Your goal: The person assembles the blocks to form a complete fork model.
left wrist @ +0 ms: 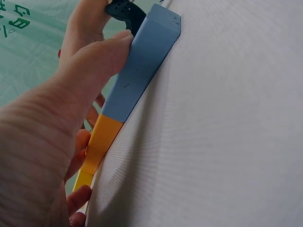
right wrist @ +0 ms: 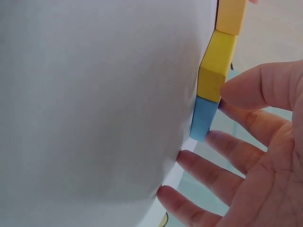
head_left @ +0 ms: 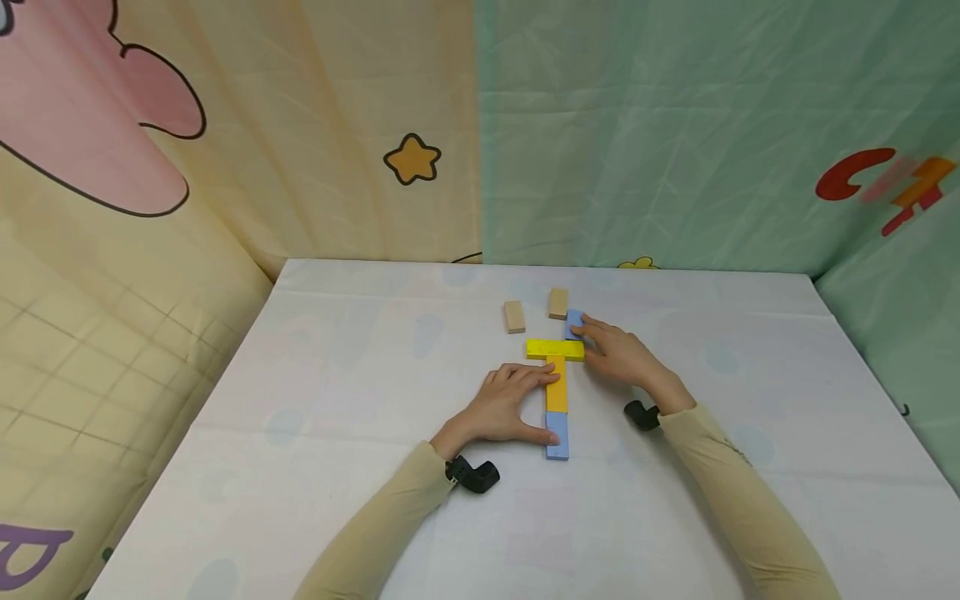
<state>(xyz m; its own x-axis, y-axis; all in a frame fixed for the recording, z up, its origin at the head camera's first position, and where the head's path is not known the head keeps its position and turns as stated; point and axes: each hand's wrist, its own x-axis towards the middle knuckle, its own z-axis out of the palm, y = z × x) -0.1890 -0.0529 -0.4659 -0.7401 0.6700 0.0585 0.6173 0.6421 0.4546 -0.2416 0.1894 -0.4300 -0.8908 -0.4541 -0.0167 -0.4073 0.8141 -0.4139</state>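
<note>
Left hand: spread wide, thumb well apart from the fingers, gripping nothing. Thumb tip on the near blue block; fingertips on the orange block. Right hand: fingers extended and fanned, nothing enclosed. Right wrist view has the thumb against the end of the yellow block, two fingertips at the far blue block, the other two down on the surface.

Blocks lie right of centre on the surface. Near blue and orange in line, end to end, running away from the person. Yellow set crosswise at the far end of orange, making a T. Far blue just beyond yellow's right end, pointing away, touching it.

Two wooden pieces farther back: left wooden block apart from the rest; right wooden block close by far blue, contact between them hard to tell.

Sleeves beige. Black wrist camera on the left arm, another on the right. Behind the surface, a beige curtain meets a green curtain.
</note>
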